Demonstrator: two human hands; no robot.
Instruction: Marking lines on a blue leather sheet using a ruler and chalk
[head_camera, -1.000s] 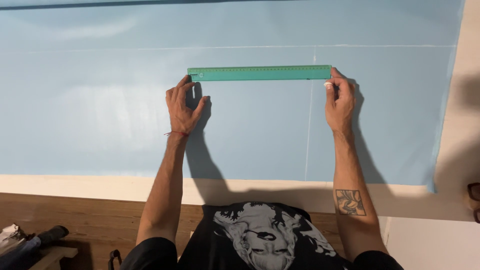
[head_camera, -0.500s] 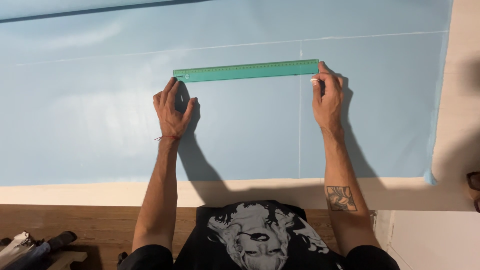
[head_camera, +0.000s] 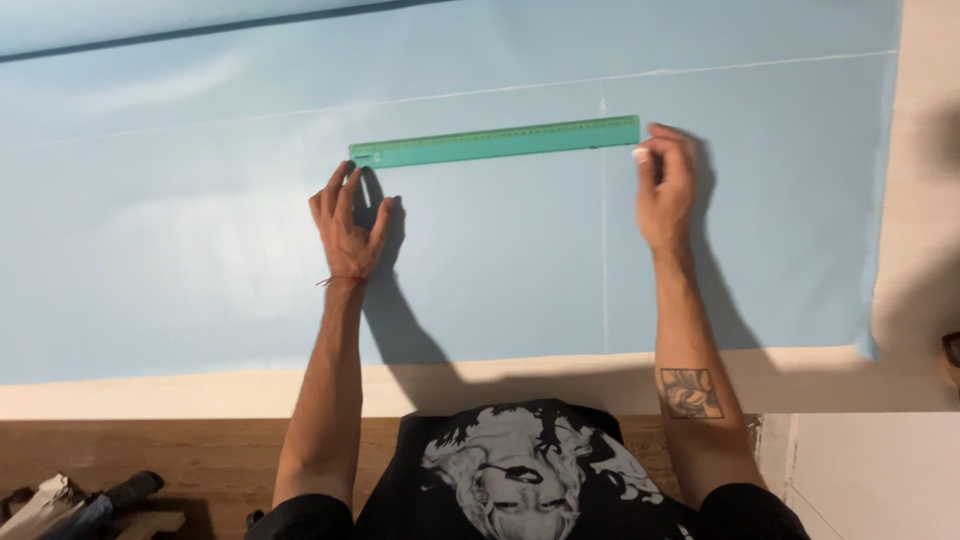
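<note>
A long green plastic ruler (head_camera: 495, 141) is laid on a pale blue sheet (head_camera: 200, 250) at upper centre, its long axis nearly horizontal, right end slightly higher. Its left end is touched by the spread left hand (head_camera: 347, 220); the curled right hand (head_camera: 665, 185) pinches a small white piece at its right end

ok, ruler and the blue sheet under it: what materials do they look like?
Ruler: likely plastic, teal and slightly see-through, with fine printed marks along one edge. Sheet: looks like thin fabric or paper, pale blue and matte, with faint pale lines drawn on it; a soft sheen at left leaves it open. Left hand and right hand rest at the ruler's ends.
</note>
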